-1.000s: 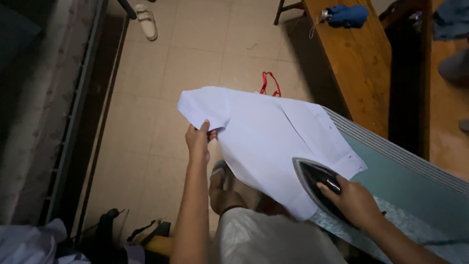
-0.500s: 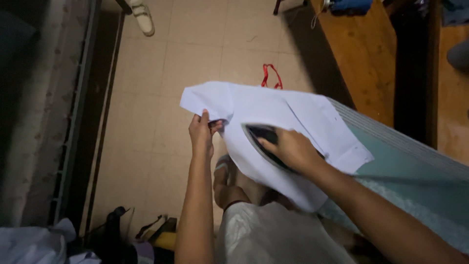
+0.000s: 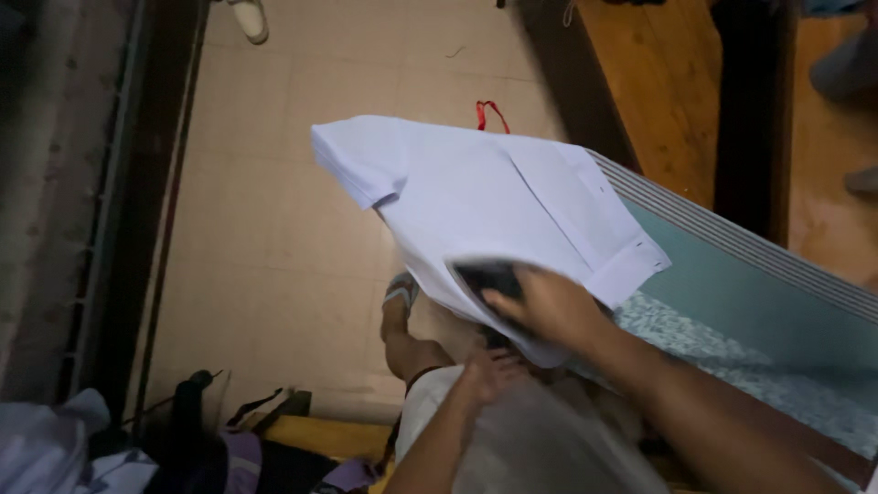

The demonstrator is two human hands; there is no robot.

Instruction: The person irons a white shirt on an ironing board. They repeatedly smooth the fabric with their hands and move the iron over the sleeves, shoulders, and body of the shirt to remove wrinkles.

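Note:
A white short-sleeved shirt lies over the end of a teal padded surface, its sleeve hanging free at the left. My right hand grips a dark clothes iron and presses it on the shirt's near edge. My left hand is low down, just below the shirt's hem and close to my lap. It is blurred, and I cannot tell whether it holds the cloth. My bare foot in a sandal shows beneath the shirt.
A wooden bench stands at the upper right. A red strap lies on the tiled floor and a white sandal at the top. Clothes and dark bags pile up at the lower left.
My left hand let go of the shirt sleeve and dropped to the hem near my lap. My right hand slid the iron toward the shirt's near edge.

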